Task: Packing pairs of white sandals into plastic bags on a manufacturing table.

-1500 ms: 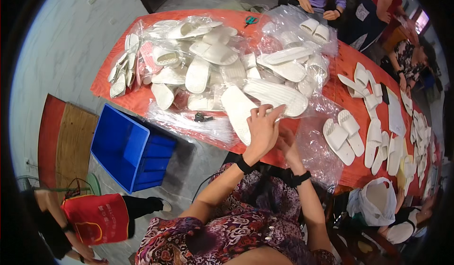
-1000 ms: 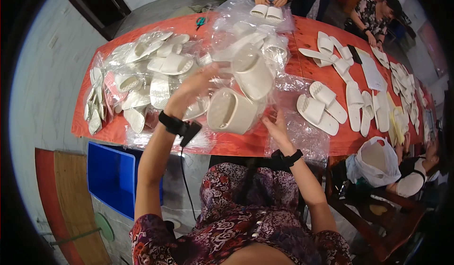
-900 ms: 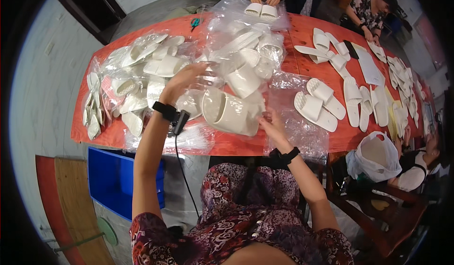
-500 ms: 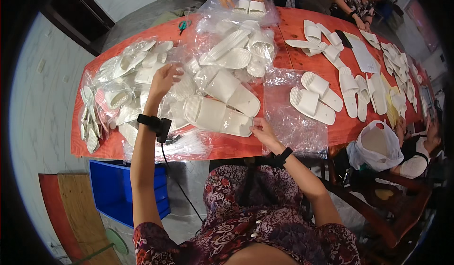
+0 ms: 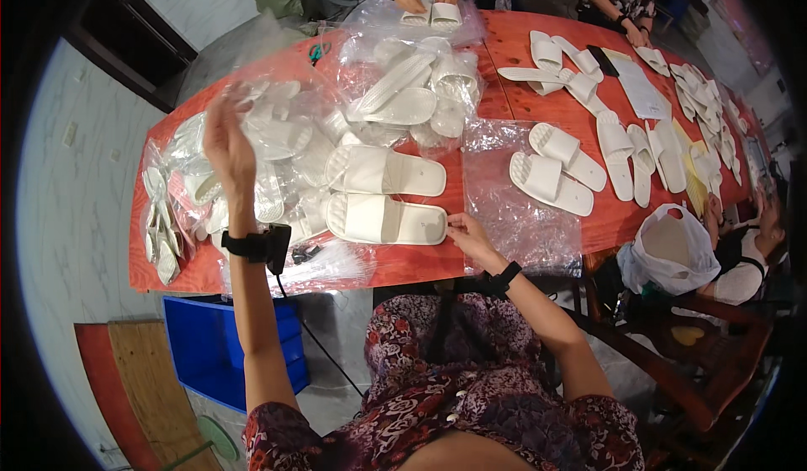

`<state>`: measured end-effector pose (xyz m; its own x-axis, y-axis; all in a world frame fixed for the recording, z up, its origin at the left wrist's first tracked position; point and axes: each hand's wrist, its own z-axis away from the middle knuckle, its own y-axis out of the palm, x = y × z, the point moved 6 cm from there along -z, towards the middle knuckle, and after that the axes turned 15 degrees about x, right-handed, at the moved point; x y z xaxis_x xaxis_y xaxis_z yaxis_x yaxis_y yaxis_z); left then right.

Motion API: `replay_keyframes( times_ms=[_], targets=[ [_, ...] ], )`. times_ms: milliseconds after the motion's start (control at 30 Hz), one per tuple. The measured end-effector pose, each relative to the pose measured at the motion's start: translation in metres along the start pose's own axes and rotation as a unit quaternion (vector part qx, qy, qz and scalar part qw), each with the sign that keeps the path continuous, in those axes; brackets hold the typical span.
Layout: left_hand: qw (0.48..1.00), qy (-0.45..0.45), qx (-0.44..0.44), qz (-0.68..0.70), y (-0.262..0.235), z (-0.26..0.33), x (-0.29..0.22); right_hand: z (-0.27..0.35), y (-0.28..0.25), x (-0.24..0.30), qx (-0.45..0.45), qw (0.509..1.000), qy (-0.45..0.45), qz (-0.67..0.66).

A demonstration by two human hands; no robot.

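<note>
Two white slide slippers lie side by side in front of me, the farther slipper (image 5: 412, 174) and the nearer slipper (image 5: 416, 224), soles down with their open ends to the right. My right hand (image 5: 472, 240) pinches the right end of the nearer one. Raised over the heap at the left is my left hand (image 5: 229, 139), its fingers smeared by motion. Thin clear plastic film (image 5: 282, 63) blurs beside it; whether the fingers hold it is unclear. Under and around that hand are bagged white slippers (image 5: 273, 130).
Another white pair (image 5: 551, 172) rests on a clear plastic bag (image 5: 513, 235) to the right. More slippers spread across the red table (image 5: 504, 42). A blue crate (image 5: 223, 349) stands below the left edge. Co-workers sit at the far side; one person's hands (image 5: 409, 0) touch slippers.
My left hand has moved left and up, blurring. The front pair has straightened, and the film over it appears to have come away. My right hand stays at the nearer slipper's end.
</note>
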<state>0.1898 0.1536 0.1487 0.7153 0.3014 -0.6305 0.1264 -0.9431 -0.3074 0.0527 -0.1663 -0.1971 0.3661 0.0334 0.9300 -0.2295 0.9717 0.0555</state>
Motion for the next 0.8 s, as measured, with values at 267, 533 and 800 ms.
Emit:
replay_keyframes(
  times_ms=[267, 533, 800],
  targets=[
    [0.987, -0.063, 0.151, 0.003, 0.031, 0.01, -0.116, 0.014, -0.012, 0.035, 0.002, 0.999, -0.044, 0.008],
    [0.842, -0.26, 0.371, 0.292, 0.09, 0.049, -0.163, 0.062, -0.059, 0.127, -0.009, 0.979, -0.187, 0.08],
    [0.676, -0.33, 0.51, 0.418, 0.135, 0.081, -0.158, 0.131, -0.026, 0.216, 0.188, 0.934, -0.304, -0.018]
  ],
)
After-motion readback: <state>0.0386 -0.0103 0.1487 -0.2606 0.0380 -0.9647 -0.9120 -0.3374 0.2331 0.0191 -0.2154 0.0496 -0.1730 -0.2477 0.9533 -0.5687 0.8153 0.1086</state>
